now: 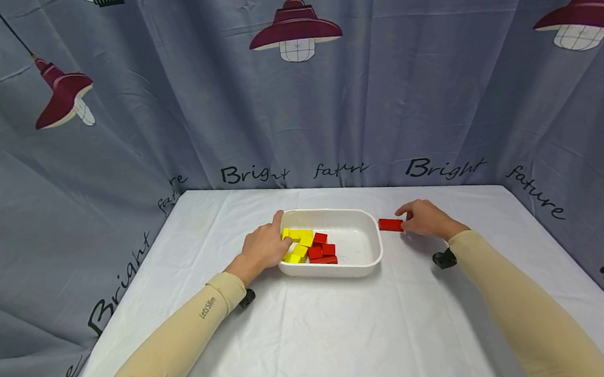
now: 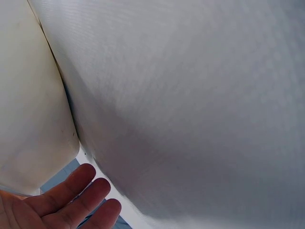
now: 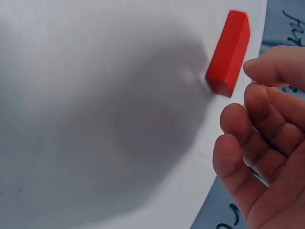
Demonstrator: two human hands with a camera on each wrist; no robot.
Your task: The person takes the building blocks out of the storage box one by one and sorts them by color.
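Observation:
A white plastic tray point(image 1: 356, 240) holds several yellow blocks point(image 1: 299, 254) and several red blocks point(image 1: 322, 252) in its left half. My left hand point(image 1: 265, 244) holds the tray's left end, the thumb over the rim and the index finger along it. In the left wrist view, the other fingers point(image 2: 81, 196) extend beside the tray's outer wall point(image 2: 33, 105). To the right of the tray, a long red block point(image 1: 390, 225) lies on the table. My right hand point(image 1: 426, 219) is at its right end, and the right wrist view shows a small gap between the loosely bent fingers and the block point(image 3: 229, 53).
A white cloth point(image 1: 314, 341) covers the table. Behind it and at both sides hangs a grey-blue curtain point(image 1: 412, 97) printed with red lamps and lettering. Dark wrist devices show under both cuffs, one by the right wrist point(image 1: 444, 259).

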